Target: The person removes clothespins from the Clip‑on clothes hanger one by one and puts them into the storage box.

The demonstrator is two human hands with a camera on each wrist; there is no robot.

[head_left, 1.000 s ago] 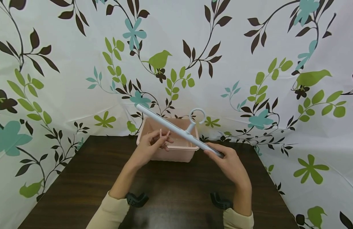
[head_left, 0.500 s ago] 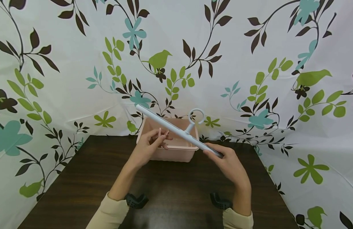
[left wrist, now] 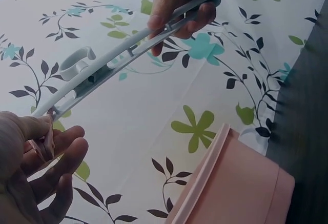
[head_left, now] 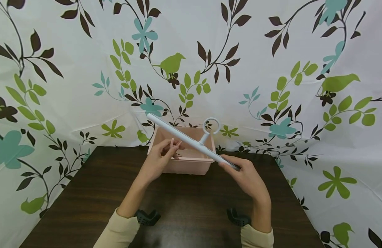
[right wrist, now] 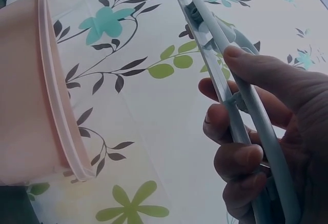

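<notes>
A long light-blue hanger [head_left: 178,134] with a ring-shaped hook slants across the head view, its left end raised. My right hand [head_left: 246,175] grips the lower right end; in the right wrist view the fingers [right wrist: 238,157] curl round its two parallel bars and the thumb lies along one of them. My left hand [head_left: 156,162] pinches a small pink clip [left wrist: 47,144] between thumb and forefinger. In the left wrist view the clip is right at the hanger's other end, and the remaining fingers are spread. The thumb partly hides the clip.
A pink plastic bin [head_left: 186,167] stands at the back of the dark wooden table [head_left: 191,203], behind the hands. A white patterned curtain [head_left: 256,41] surrounds the table's back and sides. Black wrist mounts [head_left: 148,217] project inward from both forearms.
The hanger and right hand have shifted very slightly left. The left hand's lower fingers have drawn in a little; both grips stay the same.
</notes>
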